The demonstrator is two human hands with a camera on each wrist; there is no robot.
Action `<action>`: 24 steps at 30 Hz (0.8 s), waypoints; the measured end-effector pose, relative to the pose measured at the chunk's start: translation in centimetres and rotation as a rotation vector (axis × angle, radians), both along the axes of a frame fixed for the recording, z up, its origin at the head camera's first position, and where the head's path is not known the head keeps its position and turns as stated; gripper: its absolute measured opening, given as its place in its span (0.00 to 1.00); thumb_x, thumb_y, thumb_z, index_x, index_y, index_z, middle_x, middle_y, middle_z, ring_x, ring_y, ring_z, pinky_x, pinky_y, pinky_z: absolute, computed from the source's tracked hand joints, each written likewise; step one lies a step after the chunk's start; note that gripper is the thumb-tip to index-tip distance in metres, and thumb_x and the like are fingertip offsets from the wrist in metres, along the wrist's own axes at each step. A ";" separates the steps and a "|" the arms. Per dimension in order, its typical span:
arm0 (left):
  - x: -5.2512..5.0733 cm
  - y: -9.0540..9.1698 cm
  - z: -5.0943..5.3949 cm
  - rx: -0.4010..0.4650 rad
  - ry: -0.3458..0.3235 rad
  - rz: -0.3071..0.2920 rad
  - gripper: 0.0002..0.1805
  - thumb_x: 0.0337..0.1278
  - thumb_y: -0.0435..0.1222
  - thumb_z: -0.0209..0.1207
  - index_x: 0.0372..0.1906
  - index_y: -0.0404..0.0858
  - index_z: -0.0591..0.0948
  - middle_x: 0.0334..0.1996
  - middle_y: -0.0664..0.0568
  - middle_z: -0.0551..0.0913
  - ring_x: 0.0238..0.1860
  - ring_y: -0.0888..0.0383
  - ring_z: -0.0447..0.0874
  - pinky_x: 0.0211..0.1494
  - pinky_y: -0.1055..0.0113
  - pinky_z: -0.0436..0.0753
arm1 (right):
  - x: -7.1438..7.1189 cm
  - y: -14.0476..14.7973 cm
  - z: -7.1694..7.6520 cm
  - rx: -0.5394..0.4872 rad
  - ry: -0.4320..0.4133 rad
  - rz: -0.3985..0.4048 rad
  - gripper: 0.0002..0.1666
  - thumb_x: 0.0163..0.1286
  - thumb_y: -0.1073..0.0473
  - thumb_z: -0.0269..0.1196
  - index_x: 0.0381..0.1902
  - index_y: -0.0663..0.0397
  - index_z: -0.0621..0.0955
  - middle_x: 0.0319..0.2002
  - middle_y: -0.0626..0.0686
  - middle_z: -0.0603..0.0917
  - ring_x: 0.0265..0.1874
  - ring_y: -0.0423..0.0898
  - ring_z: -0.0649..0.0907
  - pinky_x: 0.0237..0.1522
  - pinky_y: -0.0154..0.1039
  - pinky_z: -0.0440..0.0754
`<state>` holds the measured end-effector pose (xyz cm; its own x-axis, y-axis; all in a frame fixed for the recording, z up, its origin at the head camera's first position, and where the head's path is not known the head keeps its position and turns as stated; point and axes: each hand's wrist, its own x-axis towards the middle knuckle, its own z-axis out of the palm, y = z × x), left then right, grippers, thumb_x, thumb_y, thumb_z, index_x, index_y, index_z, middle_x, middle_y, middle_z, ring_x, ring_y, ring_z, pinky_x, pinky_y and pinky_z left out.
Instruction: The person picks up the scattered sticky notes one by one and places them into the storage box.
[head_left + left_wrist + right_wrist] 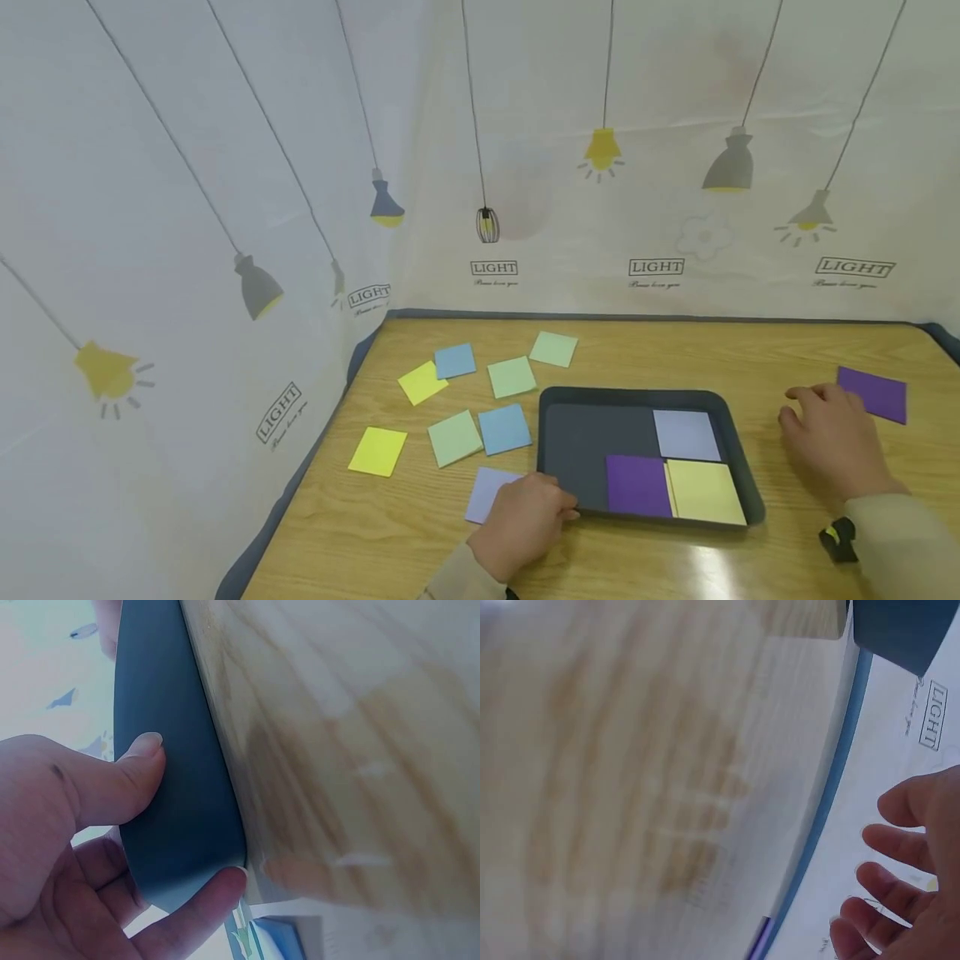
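Observation:
My left hand (525,518) (67,840) grips the near-left corner of a dark rectangular tray (551,442) (176,750), thumb against its outer wall. Inside lie a lavender square (687,435) at the back right, a purple square (637,486) at the front middle and a pale yellow one (707,492) at the front right. Right of the tray, my right hand (836,437) (919,877) holds nothing, its fingers loosely bent and spread above the table. A second purple square (873,395) (759,939) lies just beyond it, partly behind the hand in the head view.
Left of the tray on the wooden table (315,533) lie several loose squares: yellow (378,452), blue (505,429), green (454,438), and a lavender one (487,492) partly behind my left hand. A lamp-print sheet (555,292) stands along the back and left edges.

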<state>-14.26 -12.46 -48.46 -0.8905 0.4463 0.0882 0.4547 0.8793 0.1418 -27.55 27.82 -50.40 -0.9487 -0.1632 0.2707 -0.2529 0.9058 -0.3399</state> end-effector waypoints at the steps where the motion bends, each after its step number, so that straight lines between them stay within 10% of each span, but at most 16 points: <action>1: 0.0 0.0 0.0 -0.002 0.002 0.000 0.05 0.63 0.45 0.67 0.34 0.57 0.92 0.24 0.65 0.82 0.29 0.68 0.80 0.25 0.74 0.77 | -0.1 0.2 0.0 0.003 -0.016 -0.005 0.22 0.76 0.60 0.53 0.54 0.77 0.76 0.53 0.81 0.71 0.51 0.79 0.67 0.51 0.73 0.64; 24: 0.0 -0.1 -0.3 -0.001 0.005 0.009 0.04 0.62 0.45 0.67 0.35 0.57 0.92 0.24 0.65 0.82 0.29 0.68 0.80 0.24 0.74 0.76 | -2.2 4.9 -1.4 0.123 -0.279 -0.259 0.45 0.80 0.39 0.44 0.73 0.75 0.54 0.64 0.85 0.54 0.63 0.83 0.54 0.55 0.81 0.62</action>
